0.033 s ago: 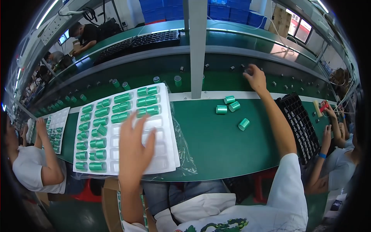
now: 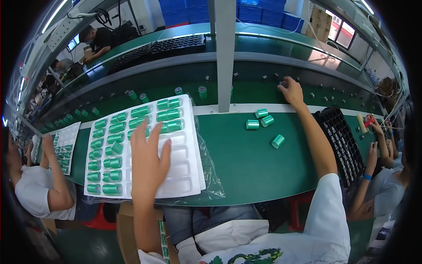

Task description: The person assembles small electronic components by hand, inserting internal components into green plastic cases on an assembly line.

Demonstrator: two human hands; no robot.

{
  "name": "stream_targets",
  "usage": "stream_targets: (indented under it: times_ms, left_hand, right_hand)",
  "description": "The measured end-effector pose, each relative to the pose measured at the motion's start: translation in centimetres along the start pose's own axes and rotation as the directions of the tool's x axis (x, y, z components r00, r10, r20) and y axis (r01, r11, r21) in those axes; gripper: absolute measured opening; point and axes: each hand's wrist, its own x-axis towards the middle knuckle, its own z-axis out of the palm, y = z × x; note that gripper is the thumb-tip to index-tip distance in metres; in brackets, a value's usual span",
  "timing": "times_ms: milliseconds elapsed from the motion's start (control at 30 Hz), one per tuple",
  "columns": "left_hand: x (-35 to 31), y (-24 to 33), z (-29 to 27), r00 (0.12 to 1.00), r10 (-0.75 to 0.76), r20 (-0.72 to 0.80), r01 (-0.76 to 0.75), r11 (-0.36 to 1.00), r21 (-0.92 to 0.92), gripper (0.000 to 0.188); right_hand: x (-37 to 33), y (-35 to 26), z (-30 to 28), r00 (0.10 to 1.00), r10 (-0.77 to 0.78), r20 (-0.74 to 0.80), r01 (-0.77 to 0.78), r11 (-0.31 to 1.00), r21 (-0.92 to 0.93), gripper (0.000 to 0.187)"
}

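In the head view, read as a clock face, the person's left hand (image 2: 149, 160) is at eight o'clock, fingers spread wide over a white tray (image 2: 178, 188); whether it touches anything cannot be told. Green cylinders (image 2: 112, 189) lie in the tray's pockets, mostly toward its nine and twelve o'clock sides. At two o'clock the right hand (image 2: 292, 92) is half curled over a belt (image 2: 257, 93); its hold cannot be told. Four loose cylinders (image 2: 278, 141) lie on the bench (image 2: 250, 176) around three o'clock, a black tray (image 2: 324, 115) beyond them.
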Motion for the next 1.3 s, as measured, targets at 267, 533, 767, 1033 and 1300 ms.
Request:
stream_targets:
  times_ms: [267, 533, 767, 1033, 1300]
  left_hand:
    - [0.2, -5.8, 5.1, 0.98, -0.151, 0.132, 0.115, 0.962, 0.246, 0.046]
    - [0.1, -7.4, 3.3, 0.973, -0.223, 0.055, 0.228, 0.967, -0.115, 0.048]
    - [-0.1, -9.2, 3.6, 0.951, -0.307, -0.015, 0.301, 0.94, -0.161, 0.042]
    - [0.6, -7.7, 1.9, 0.967, -0.133, -0.217, 0.113, 0.989, -0.098, 0.035]
    - [-2.2, 3.3, -0.2, 0.902, -0.263, 0.341, 0.357, 0.012, -0.934, 0.046]
  right_hand:
    - [1.7, 9.7, -1.4, 0.997, 0.009, -0.076, -0.047, 0.858, -0.511, 0.072]
    - [0.9, 9.3, -1.4, 0.922, 0.334, 0.194, -0.124, 0.732, -0.67, 0.02]
    - [1.1, 9.3, -3.1, 0.941, 0.269, 0.207, -0.051, 0.714, -0.698, 0.018]
    - [1.1, 1.1, -4.5, 0.914, 0.212, 0.345, -0.399, 0.617, 0.678, 0.04]
    - [-7.1, -18.3, -6.8, 0.731, -0.333, 0.595, -0.656, -0.101, 0.748, 0.049]
